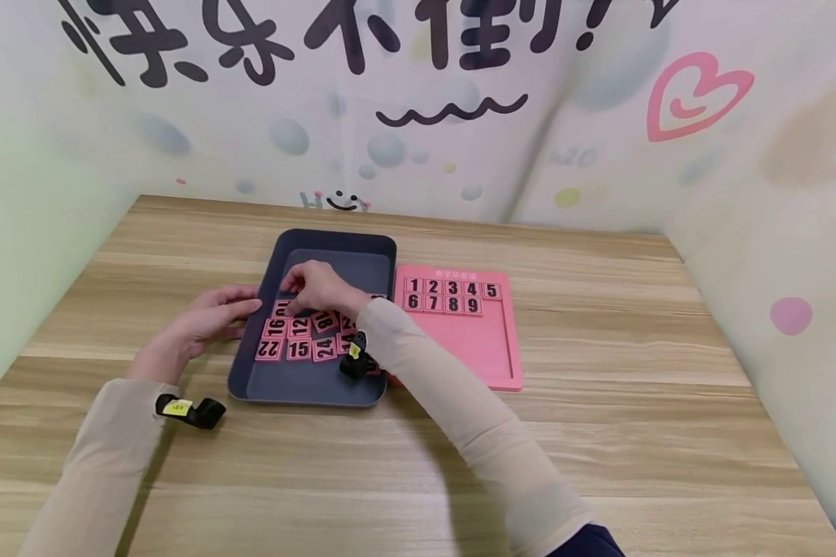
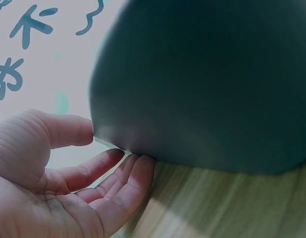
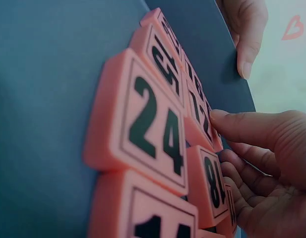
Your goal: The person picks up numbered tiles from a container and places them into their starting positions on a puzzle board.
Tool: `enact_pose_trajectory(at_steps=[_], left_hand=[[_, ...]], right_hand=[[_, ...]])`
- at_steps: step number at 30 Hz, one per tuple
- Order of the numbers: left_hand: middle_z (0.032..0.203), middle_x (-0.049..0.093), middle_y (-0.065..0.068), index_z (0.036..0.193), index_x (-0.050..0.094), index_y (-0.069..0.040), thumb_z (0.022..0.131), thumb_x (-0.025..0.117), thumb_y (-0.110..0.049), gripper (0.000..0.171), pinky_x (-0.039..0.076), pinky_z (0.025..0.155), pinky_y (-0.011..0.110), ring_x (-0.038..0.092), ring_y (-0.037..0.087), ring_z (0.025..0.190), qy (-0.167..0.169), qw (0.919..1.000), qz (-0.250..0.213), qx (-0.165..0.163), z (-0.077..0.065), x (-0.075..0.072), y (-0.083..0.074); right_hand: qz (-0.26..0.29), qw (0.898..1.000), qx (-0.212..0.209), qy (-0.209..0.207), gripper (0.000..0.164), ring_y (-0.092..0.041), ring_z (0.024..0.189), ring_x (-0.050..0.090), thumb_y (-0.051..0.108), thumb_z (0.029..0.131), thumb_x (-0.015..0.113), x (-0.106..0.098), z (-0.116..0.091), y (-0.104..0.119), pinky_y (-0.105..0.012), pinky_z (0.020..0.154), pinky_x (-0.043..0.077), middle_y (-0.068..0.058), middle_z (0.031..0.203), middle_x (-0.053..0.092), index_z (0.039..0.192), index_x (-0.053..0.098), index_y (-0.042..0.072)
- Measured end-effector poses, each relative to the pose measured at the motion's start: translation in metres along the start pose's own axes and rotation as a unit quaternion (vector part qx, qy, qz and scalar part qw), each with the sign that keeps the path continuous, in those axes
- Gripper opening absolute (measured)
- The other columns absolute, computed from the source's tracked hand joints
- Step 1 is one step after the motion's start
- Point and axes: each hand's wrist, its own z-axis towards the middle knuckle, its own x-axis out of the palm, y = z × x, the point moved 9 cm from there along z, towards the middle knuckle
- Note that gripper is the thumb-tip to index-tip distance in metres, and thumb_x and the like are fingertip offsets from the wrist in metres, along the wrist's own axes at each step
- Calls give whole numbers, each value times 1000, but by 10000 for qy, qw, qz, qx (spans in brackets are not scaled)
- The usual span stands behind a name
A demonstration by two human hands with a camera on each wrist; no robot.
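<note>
My left hand holds the left wall of a dark grey tray, its thumb at the rim and the other fingers outside. In the left wrist view, the fingertips touch the tray's lower edge. Inside the tray lie several pink number tiles, some turned sideways or upside down. My right hand reaches in over their far left end. Its thumb lies at a tile there and the index fingertip is spread a little beyond it. Tiles 24 and 18 show close up in the right wrist view.
Right of the tray lies a pink puzzle board, close against it. Tiles 1 to 5 fill its top row, and 6 to 9 stand in the row below. A wooden table carries everything, with a printed backdrop behind.
</note>
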Motion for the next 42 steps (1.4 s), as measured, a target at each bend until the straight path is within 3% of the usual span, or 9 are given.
enact_pose_trajectory(at_steps=[11, 21, 25, 33, 42], left_hand=[[102, 54, -8, 142, 26, 9, 98, 49, -25, 60, 50, 76, 21, 56, 0, 86, -5, 10000, 16, 27, 0, 0, 0], [103, 54, -7, 142, 27, 9, 98, 49, -25, 60, 50, 76, 21, 56, 1, 86, -7, 10000, 45, 70, 1, -1, 1], [104, 54, -6, 142, 27, 9, 98, 49, -26, 60, 50, 76, 21, 57, 1, 86, -13, 10000, 38, 54, 1, -1, 2], [107, 53, -3, 142, 27, 8, 99, 49, -26, 59, 50, 76, 21, 56, 0, 86, -39, 10000, 48, -9, 0, -1, 1], [113, 53, 2, 143, 26, 8, 99, 49, -26, 60, 50, 77, 21, 56, 1, 86, -61, 9999, 74, -58, 0, -1, 1]], right_hand=[[-264, 9989, 30, 380, 26, -11, 80, 54, 8, 77, 77, 4, -1, 3, -16, 68, 42, -1, 90, 61, 102, 67, 7], [-903, 9949, -251, 377, 28, -10, 79, 51, 9, 79, 75, 6, -1, 9, -15, 66, 40, -1, 91, 60, 105, 66, 7], [-897, 9950, -292, 321, 25, -11, 76, 52, 9, 79, 75, 4, -1, 9, -16, 64, 40, -1, 87, 60, 102, 67, 7], [-548, 9980, -209, 242, 22, -11, 76, 52, 9, 81, 74, -9, -8, 9, -17, 63, 42, 0, 87, 60, 102, 68, 7], [-617, 9962, -607, 20, 28, -12, 78, 53, 10, 82, 72, -37, -30, 24, -18, 68, 44, -2, 91, 60, 110, 66, 7]])
